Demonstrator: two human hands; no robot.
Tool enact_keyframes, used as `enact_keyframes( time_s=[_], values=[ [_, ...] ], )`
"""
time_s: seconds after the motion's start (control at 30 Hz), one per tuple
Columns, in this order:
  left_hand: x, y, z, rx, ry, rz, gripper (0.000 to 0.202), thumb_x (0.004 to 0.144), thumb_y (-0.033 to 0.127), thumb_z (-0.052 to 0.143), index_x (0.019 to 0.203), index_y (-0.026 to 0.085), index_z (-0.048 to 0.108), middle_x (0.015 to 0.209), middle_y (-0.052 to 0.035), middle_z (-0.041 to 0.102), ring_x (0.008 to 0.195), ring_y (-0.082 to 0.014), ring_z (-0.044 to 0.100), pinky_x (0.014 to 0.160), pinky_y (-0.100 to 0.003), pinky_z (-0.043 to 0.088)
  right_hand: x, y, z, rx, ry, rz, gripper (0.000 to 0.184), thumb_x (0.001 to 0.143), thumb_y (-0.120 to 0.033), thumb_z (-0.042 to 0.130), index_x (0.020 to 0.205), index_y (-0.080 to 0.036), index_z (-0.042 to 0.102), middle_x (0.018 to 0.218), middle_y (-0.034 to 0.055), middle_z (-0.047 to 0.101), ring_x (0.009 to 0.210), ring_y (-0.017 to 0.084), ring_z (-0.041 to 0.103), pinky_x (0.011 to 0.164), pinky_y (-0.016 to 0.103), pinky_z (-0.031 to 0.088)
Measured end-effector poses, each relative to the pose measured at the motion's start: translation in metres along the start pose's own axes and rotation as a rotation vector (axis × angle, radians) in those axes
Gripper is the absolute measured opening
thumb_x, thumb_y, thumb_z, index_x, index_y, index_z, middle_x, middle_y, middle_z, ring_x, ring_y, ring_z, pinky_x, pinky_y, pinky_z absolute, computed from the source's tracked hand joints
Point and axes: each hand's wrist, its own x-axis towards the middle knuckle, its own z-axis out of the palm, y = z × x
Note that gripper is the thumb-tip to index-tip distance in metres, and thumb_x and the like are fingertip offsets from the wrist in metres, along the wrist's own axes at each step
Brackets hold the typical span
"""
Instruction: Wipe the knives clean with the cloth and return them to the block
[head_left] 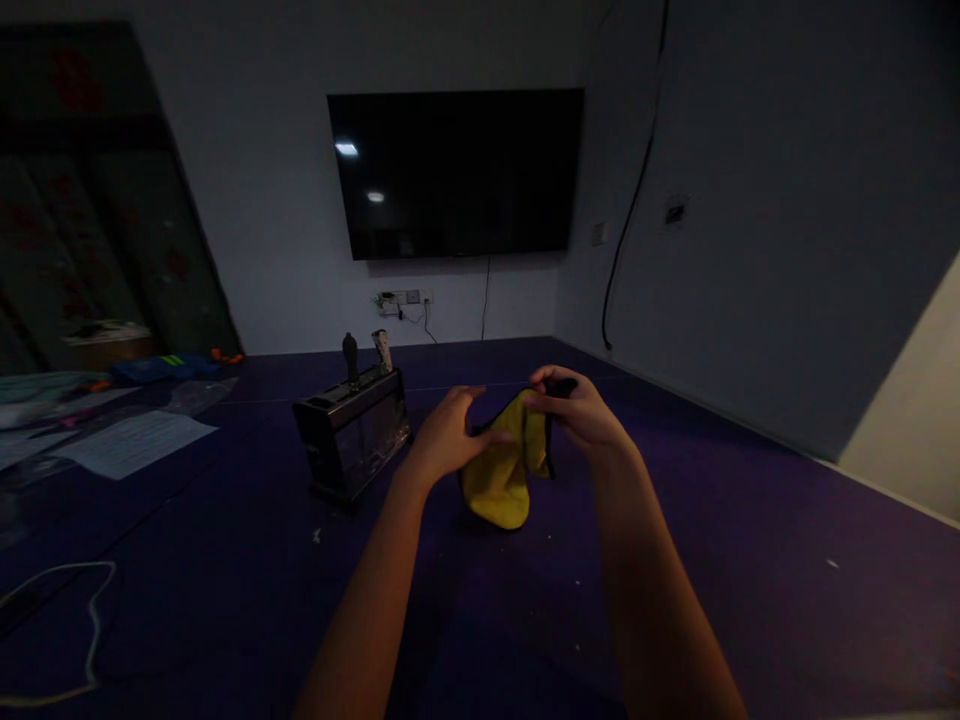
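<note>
Both forearms [375, 600] are extended near the dark box [349, 440]. To its right, a yellow cloth [499, 490] is pinched at the top by the fingers [551, 404] of the right hand [586, 412]; whether it is gripped by the left hand [446, 437], nearer the box, cannot be told.

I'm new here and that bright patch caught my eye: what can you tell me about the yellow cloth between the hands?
The limp yellow fabric cloth with dark edging hangs in folds, a broad rounded lobe at left and a shorter flap at right. The bare right hand pinches its top; the thumb of the bare left hand lies across its left side, though whether that hand grips is unclear. It's over the dark purple surface; whether its lower edge touches is hard to tell.
</note>
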Motion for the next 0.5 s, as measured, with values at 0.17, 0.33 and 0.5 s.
enact_keyframes(
  time_s=[0.17,0.33,0.5],
  values=[
    [0.001,-0.002,-0.002,-0.170,-0.090,-0.006,0.050,0.070,0.047,0.064,0.109,0.016,0.060,0.102,-0.0093,0.064,0.080,-0.0175,0.057,0.071,-0.030,0.045,-0.001,-0.002,0.015,0.147,-0.143,0.022,0.039,0.051,-0.010,0.077,0.085,-0.021,0.063,0.079,-0.0035,0.057,0.068,0.009,0.055,0.062,0.020,0.044],
    [0.001,0.000,-0.011,-0.473,-0.153,-0.152,0.039,0.067,0.051,0.064,0.075,0.012,0.062,0.072,-0.0023,0.062,0.065,-0.0132,0.054,0.057,-0.022,0.041,-0.002,-0.003,0.014,0.159,-0.222,0.059,0.061,0.058,-0.012,0.075,0.114,-0.027,0.055,0.111,0.0034,0.060,0.086,0.014,0.060,0.075,0.026,0.048],
    [0.000,0.010,-0.018,-0.676,-0.040,-0.254,0.032,0.065,0.045,0.067,0.074,0.015,0.061,0.070,-0.0008,0.061,0.062,-0.0117,0.055,0.057,-0.021,0.042,-0.009,0.005,0.008,0.036,-0.499,0.224,0.063,0.060,-0.018,0.075,0.119,-0.022,0.053,0.106,0.0047,0.064,0.096,0.019,0.060,0.086,0.035,0.047]
  ],
)
